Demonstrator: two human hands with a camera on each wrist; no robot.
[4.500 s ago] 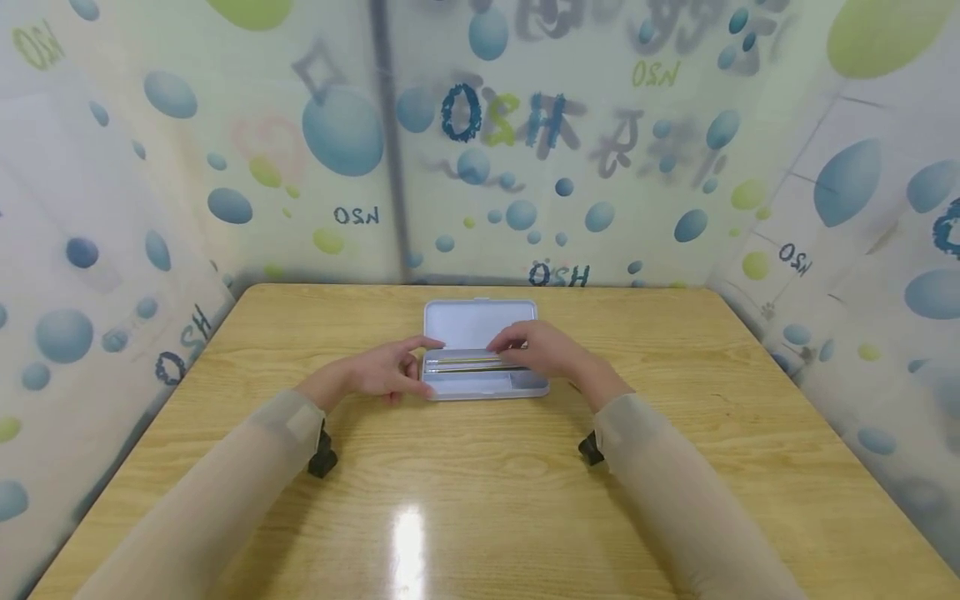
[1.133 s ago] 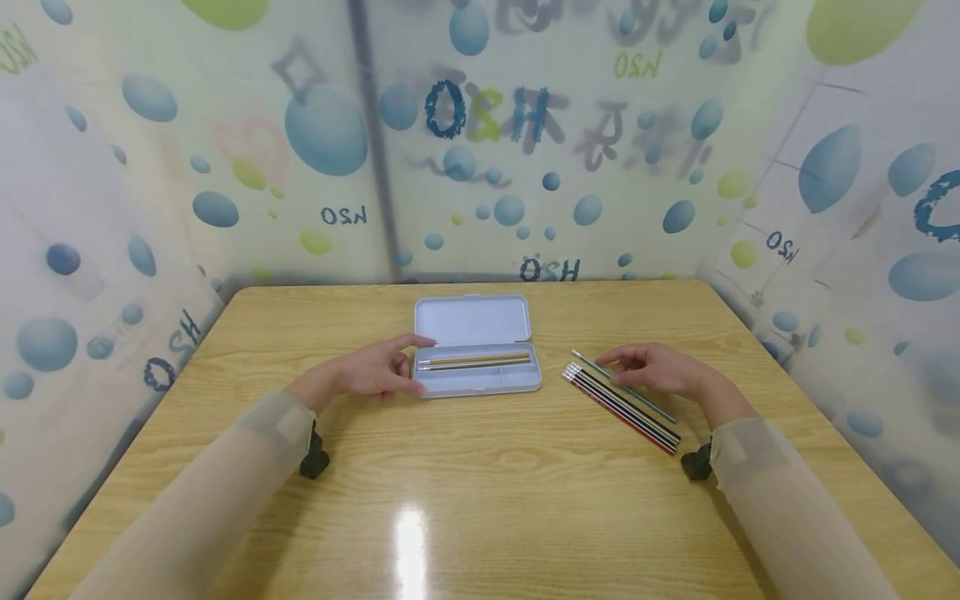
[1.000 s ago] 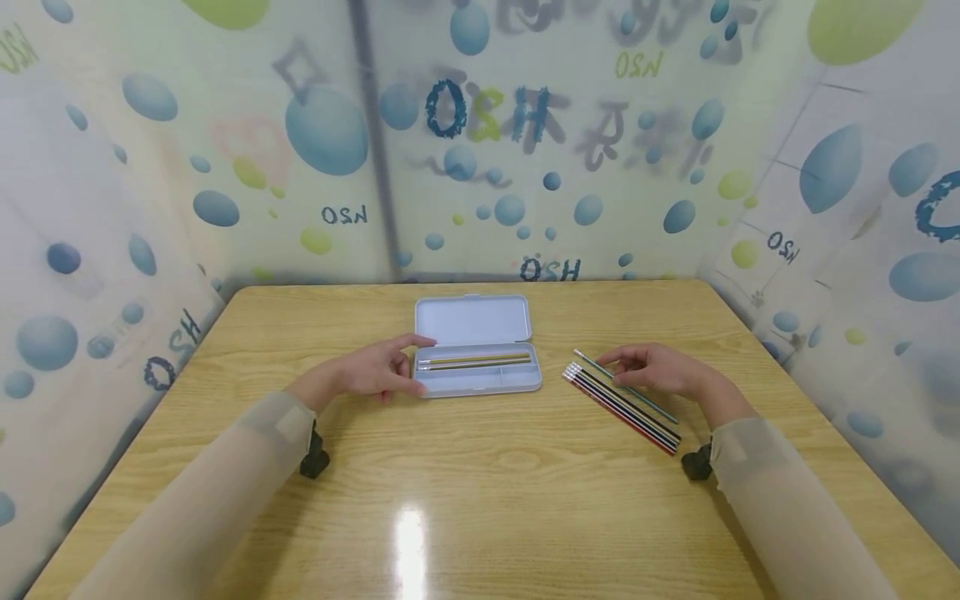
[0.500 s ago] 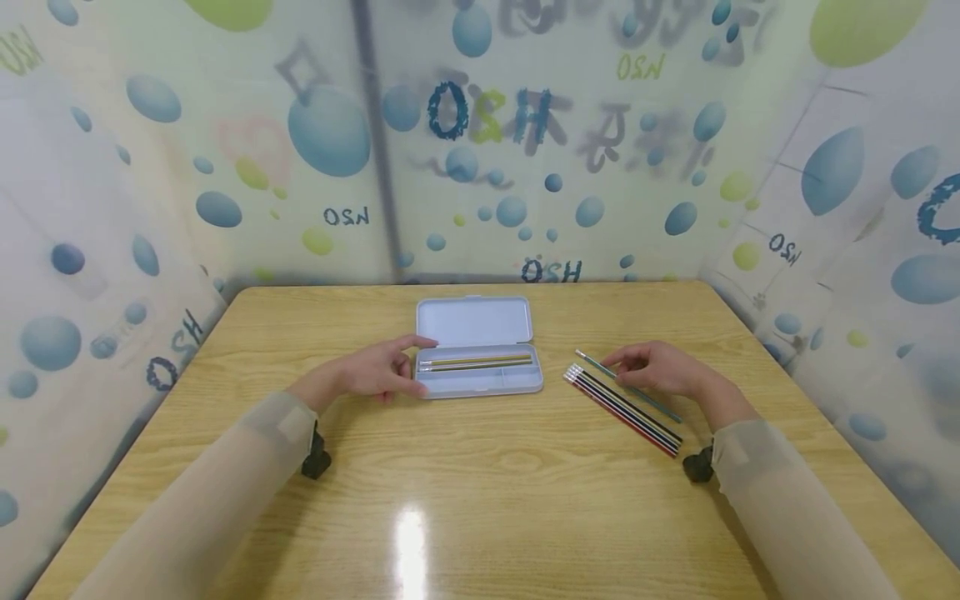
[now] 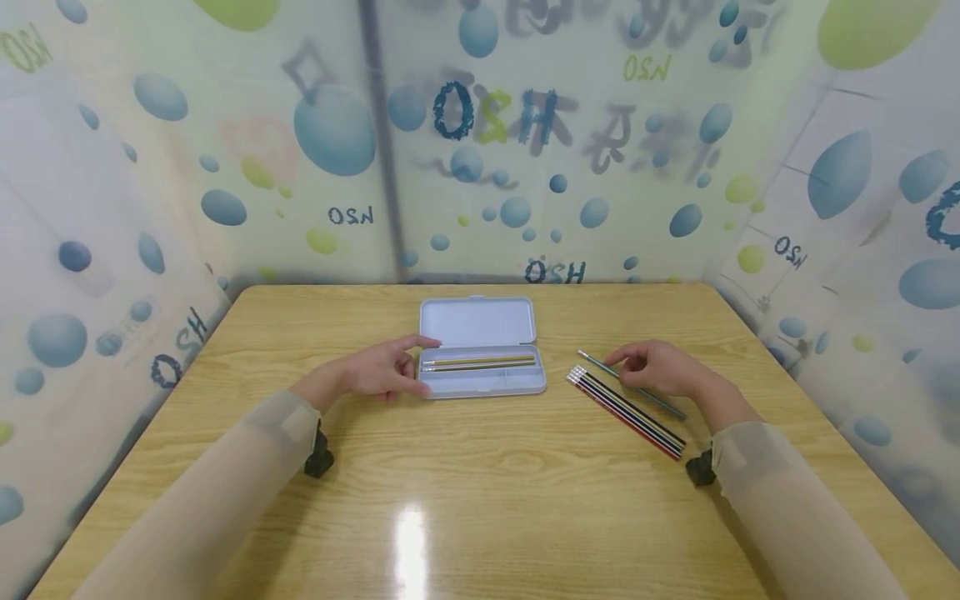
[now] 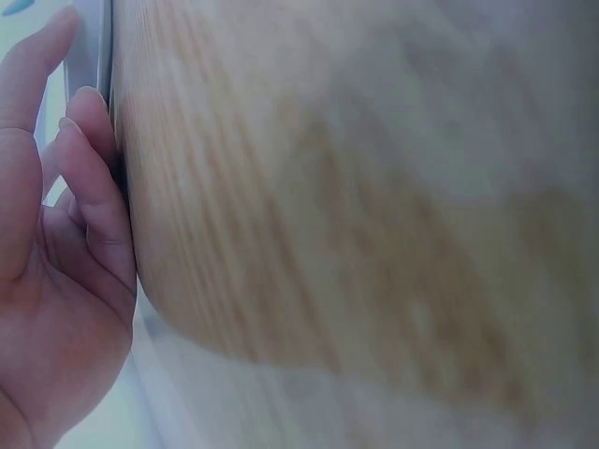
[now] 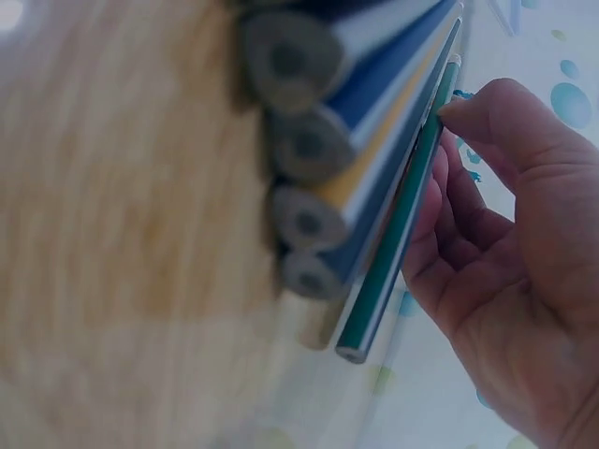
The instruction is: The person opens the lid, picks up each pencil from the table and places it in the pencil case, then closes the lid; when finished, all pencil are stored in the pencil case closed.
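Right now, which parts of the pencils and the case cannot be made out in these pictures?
Head: part of the left end of the case, covered by the left hand.
Head: part of the green pencil, behind the right hand.
Left wrist: much of the case, cut off by the top edge.
Right wrist: part of the row of pencils, cut off by the top edge; near ends, blurred.

The right hand [image 7: 524,253] pinches a green pencil [image 7: 395,229] beside a row of pencils [image 7: 368,159] lying on the table [image 7: 131,234].
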